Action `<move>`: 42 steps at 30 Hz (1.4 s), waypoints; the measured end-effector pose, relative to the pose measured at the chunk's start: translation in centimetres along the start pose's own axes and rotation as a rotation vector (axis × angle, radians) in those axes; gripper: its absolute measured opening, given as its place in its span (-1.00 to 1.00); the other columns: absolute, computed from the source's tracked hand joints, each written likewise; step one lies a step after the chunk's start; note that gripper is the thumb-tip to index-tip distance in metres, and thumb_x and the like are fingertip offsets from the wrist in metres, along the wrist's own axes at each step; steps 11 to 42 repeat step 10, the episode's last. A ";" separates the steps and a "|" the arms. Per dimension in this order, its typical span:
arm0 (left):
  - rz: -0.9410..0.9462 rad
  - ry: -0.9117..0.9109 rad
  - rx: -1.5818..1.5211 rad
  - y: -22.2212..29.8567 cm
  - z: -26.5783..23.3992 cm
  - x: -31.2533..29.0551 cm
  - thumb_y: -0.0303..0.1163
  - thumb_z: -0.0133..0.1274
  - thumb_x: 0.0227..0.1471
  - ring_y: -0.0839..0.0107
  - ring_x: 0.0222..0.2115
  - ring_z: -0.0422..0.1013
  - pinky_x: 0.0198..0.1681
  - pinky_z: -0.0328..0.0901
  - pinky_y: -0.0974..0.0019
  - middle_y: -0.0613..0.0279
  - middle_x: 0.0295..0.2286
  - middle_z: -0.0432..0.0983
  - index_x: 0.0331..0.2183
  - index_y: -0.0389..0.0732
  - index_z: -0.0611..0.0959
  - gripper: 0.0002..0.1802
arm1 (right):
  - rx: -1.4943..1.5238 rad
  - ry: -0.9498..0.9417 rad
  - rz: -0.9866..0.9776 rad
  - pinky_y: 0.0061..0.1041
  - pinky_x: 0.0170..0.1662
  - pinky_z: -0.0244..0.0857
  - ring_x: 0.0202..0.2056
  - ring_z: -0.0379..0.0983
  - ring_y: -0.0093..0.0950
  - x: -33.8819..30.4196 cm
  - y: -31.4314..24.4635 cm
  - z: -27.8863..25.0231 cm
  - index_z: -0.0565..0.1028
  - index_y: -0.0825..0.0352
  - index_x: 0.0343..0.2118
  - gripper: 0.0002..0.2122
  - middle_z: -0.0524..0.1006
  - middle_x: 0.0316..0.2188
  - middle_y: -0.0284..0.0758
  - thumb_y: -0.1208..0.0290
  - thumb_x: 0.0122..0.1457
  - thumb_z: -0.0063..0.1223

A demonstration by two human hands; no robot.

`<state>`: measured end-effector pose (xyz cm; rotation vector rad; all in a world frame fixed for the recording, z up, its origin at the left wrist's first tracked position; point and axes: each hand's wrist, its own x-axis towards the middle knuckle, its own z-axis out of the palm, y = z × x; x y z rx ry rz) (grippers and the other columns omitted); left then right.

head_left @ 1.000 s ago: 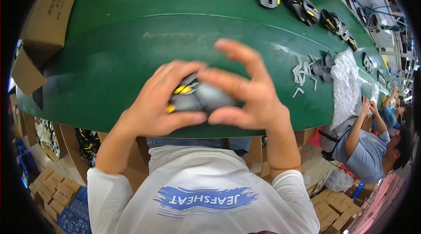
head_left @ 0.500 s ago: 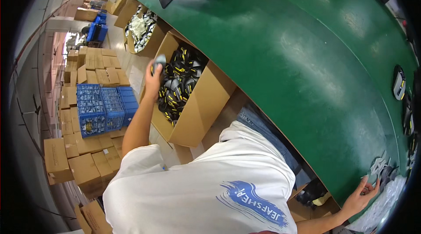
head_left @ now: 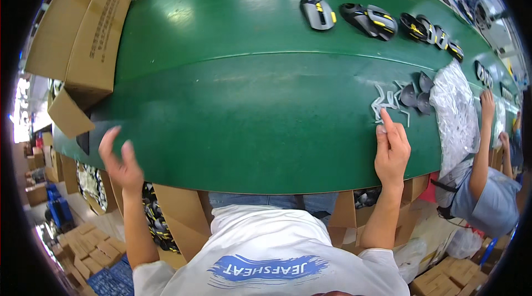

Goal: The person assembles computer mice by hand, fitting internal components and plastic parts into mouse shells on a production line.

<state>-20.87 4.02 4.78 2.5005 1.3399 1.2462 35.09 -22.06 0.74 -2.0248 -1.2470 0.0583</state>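
My left hand (head_left: 122,166) is above the left part of the green table, its fingers apart and nothing in it; motion smears it slightly. At the right, my right hand (head_left: 393,152) hovers over the table with its index finger stretched toward a loose group of thin, bent grey plastic strips (head_left: 389,98). The fingertip overlaps the nearest strips; whether it touches them I cannot make out. Beside the strips lie several dark grey curved shell pieces (head_left: 409,96). Further back stand black, grey and yellow computer mouse shells (head_left: 318,13), more of them (head_left: 382,23) in a row running right.
A clear plastic bag (head_left: 457,113) lies right of the shell pieces. An open cardboard box (head_left: 83,35) stands on the table's left end. Below the front edge, a carton (head_left: 180,218) holds many black and yellow shells. A co-worker (head_left: 482,190) sits at the right.
My left hand has let go of the grey shell it held over the carton and come up over the table. My right hand stays by the strips. The view has swung round to the table.
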 end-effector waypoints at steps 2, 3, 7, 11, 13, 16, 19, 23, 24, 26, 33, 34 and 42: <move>0.134 -0.171 -0.149 6.3 8.3 7.1 -0.53 0.22 0.33 0.17 0.11 0.60 0.30 0.40 0.13 0.03 0.03 0.72 0.11 -0.32 0.75 -0.66 | -0.022 -0.002 0.024 -0.42 -0.20 0.45 -0.34 0.52 -0.42 -0.2 0.7 -0.4 0.66 0.27 0.31 -0.62 0.60 -0.26 -0.25 0.55 0.48 0.20; 0.067 -0.294 -0.310 9.3 13.0 9.5 -0.48 0.24 0.34 0.24 0.03 0.63 0.22 0.45 0.18 0.07 -0.02 0.73 0.12 -0.29 0.75 -0.66 | 0.016 -0.015 -0.005 -0.42 -0.20 0.45 -0.33 0.52 -0.40 -0.3 1.0 -0.5 0.66 0.26 0.32 -0.61 0.60 -0.23 -0.26 0.56 0.47 0.20; 0.039 -0.554 -0.587 19.2 28.8 16.8 -0.14 0.28 0.42 0.29 0.16 0.54 0.29 0.41 0.20 0.06 0.21 0.58 0.34 -0.17 0.62 -0.40 | 0.129 -0.086 -0.125 -0.40 -0.16 0.49 -0.27 0.60 -0.35 -0.1 2.3 -1.7 0.68 0.26 0.30 -0.57 0.65 -0.14 -0.24 0.62 0.38 0.25; 0.057 -0.619 -0.403 22.9 37.1 21.4 0.24 0.33 0.30 -0.01 0.40 0.33 0.48 0.24 0.07 0.04 0.52 0.18 0.40 -0.08 0.57 -0.13 | 0.153 -0.038 -0.042 -0.35 -0.11 0.54 -0.20 0.68 -0.37 -0.3 1.8 -1.3 0.72 0.20 0.25 -0.59 0.73 -0.04 -0.18 0.62 0.37 0.26; 0.057 -0.619 -0.403 22.9 37.1 21.4 0.24 0.33 0.30 -0.01 0.40 0.33 0.48 0.24 0.07 0.04 0.52 0.18 0.40 -0.08 0.57 -0.13 | 0.153 -0.038 -0.042 -0.35 -0.11 0.54 -0.20 0.68 -0.37 -0.3 1.8 -1.3 0.72 0.20 0.25 -0.59 0.73 -0.04 -0.18 0.62 0.37 0.26; 0.057 -0.619 -0.403 22.9 37.1 21.4 0.24 0.33 0.30 -0.01 0.40 0.33 0.48 0.24 0.07 0.04 0.52 0.18 0.40 -0.08 0.57 -0.13 | 0.153 -0.038 -0.042 -0.35 -0.11 0.54 -0.20 0.68 -0.37 -0.3 1.8 -1.3 0.72 0.20 0.25 -0.59 0.73 -0.04 -0.18 0.62 0.37 0.26; 0.057 -0.619 -0.403 22.9 37.1 21.4 0.24 0.33 0.30 -0.01 0.40 0.33 0.48 0.24 0.07 0.04 0.52 0.18 0.40 -0.08 0.57 -0.13 | 0.153 -0.038 -0.042 -0.35 -0.11 0.54 -0.20 0.68 -0.37 -0.3 1.8 -1.3 0.72 0.20 0.25 -0.59 0.73 -0.04 -0.18 0.62 0.37 0.26; 0.057 -0.619 -0.403 22.9 37.1 21.4 0.24 0.33 0.30 -0.01 0.40 0.33 0.48 0.24 0.07 0.04 0.52 0.18 0.40 -0.08 0.57 -0.13 | 0.153 -0.038 -0.042 -0.35 -0.11 0.54 -0.20 0.68 -0.37 -0.3 1.8 -1.3 0.72 0.20 0.25 -0.59 0.73 -0.04 -0.18 0.62 0.37 0.26; 0.057 -0.619 -0.403 22.9 37.1 21.4 0.24 0.33 0.30 -0.01 0.40 0.33 0.48 0.24 0.07 0.04 0.52 0.18 0.40 -0.08 0.57 -0.13 | 0.153 -0.038 -0.042 -0.35 -0.11 0.54 -0.20 0.68 -0.37 -0.3 1.8 -1.3 0.72 0.20 0.25 -0.59 0.73 -0.04 -0.18 0.62 0.37 0.26; 0.057 -0.619 -0.403 22.9 37.1 21.4 0.24 0.33 0.30 -0.01 0.40 0.33 0.48 0.24 0.07 0.04 0.52 0.18 0.40 -0.08 0.57 -0.13 | 0.153 -0.038 -0.042 -0.35 -0.11 0.54 -0.20 0.68 -0.37 -0.3 1.8 -1.3 0.72 0.20 0.25 -0.59 0.73 -0.04 -0.18 0.62 0.37 0.26; 0.057 -0.619 -0.403 22.9 37.1 21.4 0.24 0.33 0.30 -0.01 0.40 0.33 0.48 0.24 0.07 0.04 0.52 0.18 0.40 -0.08 0.57 -0.13 | 0.153 -0.038 -0.042 -0.35 -0.11 0.54 -0.20 0.68 -0.37 -0.3 1.8 -1.3 0.72 0.20 0.25 -0.59 0.73 -0.04 -0.18 0.62 0.37 0.26; 0.057 -0.619 -0.403 22.9 37.1 21.4 0.24 0.33 0.30 -0.01 0.40 0.33 0.48 0.24 0.07 0.04 0.52 0.18 0.40 -0.08 0.57 -0.13 | 0.153 -0.038 -0.042 -0.35 -0.11 0.54 -0.20 0.68 -0.37 -0.3 1.8 -1.3 0.72 0.20 0.25 -0.59 0.73 -0.04 -0.18 0.62 0.37 0.26; 0.057 -0.619 -0.403 22.9 37.1 21.4 0.24 0.33 0.30 -0.01 0.40 0.33 0.48 0.24 0.07 0.04 0.52 0.18 0.40 -0.08 0.57 -0.13 | 0.153 -0.038 -0.042 -0.35 -0.11 0.54 -0.20 0.68 -0.37 -0.3 1.8 -1.3 0.72 0.20 0.25 -0.59 0.73 -0.04 -0.18 0.62 0.37 0.26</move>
